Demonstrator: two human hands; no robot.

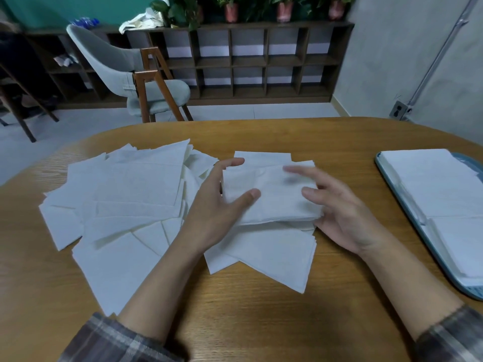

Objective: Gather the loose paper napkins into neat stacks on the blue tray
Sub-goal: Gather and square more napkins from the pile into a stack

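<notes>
Napkins, white paper, lie loose and overlapping at all angles across the left and middle of a wooden table. More loose sheets fan out toward the near edge at centre, under the hands.

A small stack sits between the two hands at centre, on top of the loose sheets. Its near edge looks slightly raised off the sheets below.

Left hand: palm against the left edge of the small stack, forefinger stretched along the far corner, thumb lying flat on top. Fingers straight, not curled round it.

Right hand: heel at the right edge of the small stack, fingers spread loosely above it and blurred. No closed grasp visible.

Blue tray rests at the right edge of the table, well apart from the hands. It carries two squared piles: a far pile and a near pile, side by side and partly cut off by the frame.

Plaid sleeves cover both forearms. Beyond the table stand a grey chair and a dark cubby shelf with potted plants on top.
</notes>
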